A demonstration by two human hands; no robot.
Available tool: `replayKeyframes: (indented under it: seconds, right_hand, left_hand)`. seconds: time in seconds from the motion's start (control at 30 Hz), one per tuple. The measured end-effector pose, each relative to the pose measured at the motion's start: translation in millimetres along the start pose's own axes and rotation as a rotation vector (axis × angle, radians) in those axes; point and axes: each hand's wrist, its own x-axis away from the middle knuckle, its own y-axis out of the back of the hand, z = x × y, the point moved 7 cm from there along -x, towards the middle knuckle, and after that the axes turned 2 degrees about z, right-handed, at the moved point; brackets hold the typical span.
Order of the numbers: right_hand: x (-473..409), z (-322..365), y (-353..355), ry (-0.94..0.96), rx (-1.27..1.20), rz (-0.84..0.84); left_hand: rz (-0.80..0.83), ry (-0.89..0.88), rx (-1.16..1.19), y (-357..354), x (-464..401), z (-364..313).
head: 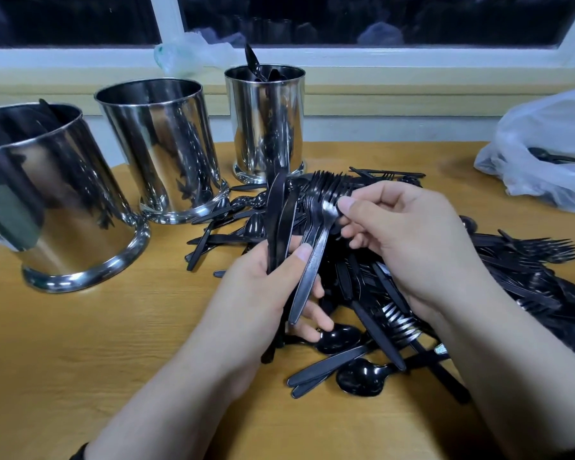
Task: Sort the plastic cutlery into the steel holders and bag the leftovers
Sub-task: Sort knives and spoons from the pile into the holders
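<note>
A: We noted the left steel holder (47, 194) cut off at the frame edge; the bag's (545, 151) contents were barely legible.

B: Hands?

A: We saw the left hand (263, 293) curled round knives (276, 220) and fork handles; the right hand (409, 234) pinched the fork heads (326, 194) above the pile (395, 310) on the tabletop (113, 343).

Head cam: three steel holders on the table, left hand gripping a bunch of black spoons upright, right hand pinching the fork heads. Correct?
Not quite. The head view shows the left hand gripping black knives upright, not spoons; spoons lie loose in the pile. The rest holds: three steel holders stand on the table, and the right hand pinches the fork heads.
</note>
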Motion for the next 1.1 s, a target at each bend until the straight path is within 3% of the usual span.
replayKeyframes:
  seconds: [0.17,0.33,0.57,0.87,1.1]
  right_hand:
    - [-3,4,1,0.077,0.192,-0.03]
    - [-4,0,-4,0.085,0.118,-0.008]
    - [-3,4,-18,0.09,0.03,0.206]
    - [-12,33,-27,0.134,0.264,0.302]
    - [-19,46,-44,0.161,0.351,0.365]
  left_hand:
    - [0.013,0.019,-0.044,2,0,-2]
    - [0.018,0.009,-0.047,3,1,-1]
    - [0.122,0.04,0.031,2,3,-3]
    - [0.221,0.032,0.045,3,7,-17]
    - [0.186,0.015,0.032,17,10,-29]
